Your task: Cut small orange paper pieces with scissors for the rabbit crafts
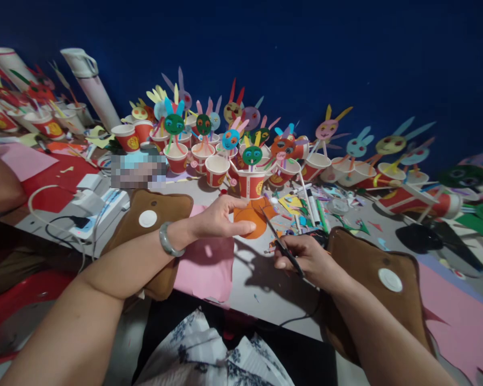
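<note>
While the left hand [219, 217] pinches the orange paper disc [249, 219] between thumb and fingers, the right hand [306, 260] is closed around the handles of the scissors [277, 240], blades pointing away into the disc's near edge.

Head view: the step in hand appears to be cutting the disc. The cut calls for the left hand to turn the paper into the blades while the right hand works them. The disc sits between both hands, just above the counter [261, 281], touching the left fingertips and the blades. A pink sheet [207, 268] lies under the left wrist. Each forearm rests on a brown cushion, one left [145, 214], one right [370, 279]. Beyond both hands stand red paper cups [250, 183] carrying rabbit faces. Markers [312, 203] lie beyond the right hand.
</note>
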